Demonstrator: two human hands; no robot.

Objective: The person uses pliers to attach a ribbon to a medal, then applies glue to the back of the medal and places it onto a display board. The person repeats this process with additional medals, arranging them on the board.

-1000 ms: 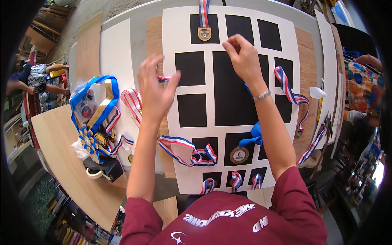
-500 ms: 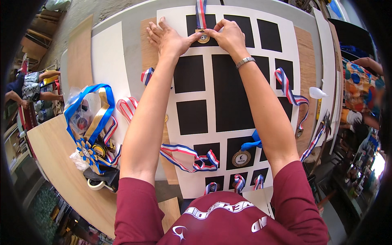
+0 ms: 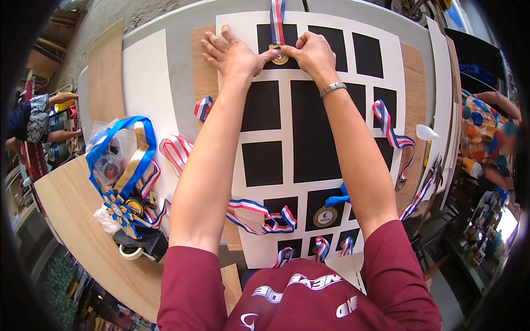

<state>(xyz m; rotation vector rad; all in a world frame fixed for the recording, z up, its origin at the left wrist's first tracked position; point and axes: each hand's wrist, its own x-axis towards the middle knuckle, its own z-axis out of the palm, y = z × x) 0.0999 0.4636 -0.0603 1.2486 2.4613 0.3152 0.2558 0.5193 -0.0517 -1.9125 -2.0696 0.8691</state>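
Note:
A gold medal (image 3: 280, 57) on a red, white and blue ribbon (image 3: 277, 23) lies over a black square near the far edge of a white board (image 3: 392, 55). My left hand (image 3: 234, 56) has its fingers spread on the board, its thumb touching the medal's top left. From the other side, my right hand (image 3: 316, 54) pinches the medal's upper edge with thumb and curled fingers. Nearer me, a round medal (image 3: 325, 217) with a blue ribbon (image 3: 337, 197) rests in another black square, partly behind my right forearm.
Striped ribbons (image 3: 263, 216) lie on the board, some at its near edge. Another medal ribbon (image 3: 389, 126) hangs over its right side. At left are a blue and gold ribbon (image 3: 144, 144), a tape measure (image 3: 134, 206) and a tape roll (image 3: 131, 252). A white bottle (image 3: 425, 132) lies at right.
The whole view has shifted slightly, so the board sits a little lower and further right. Both hands stay at the same medal.

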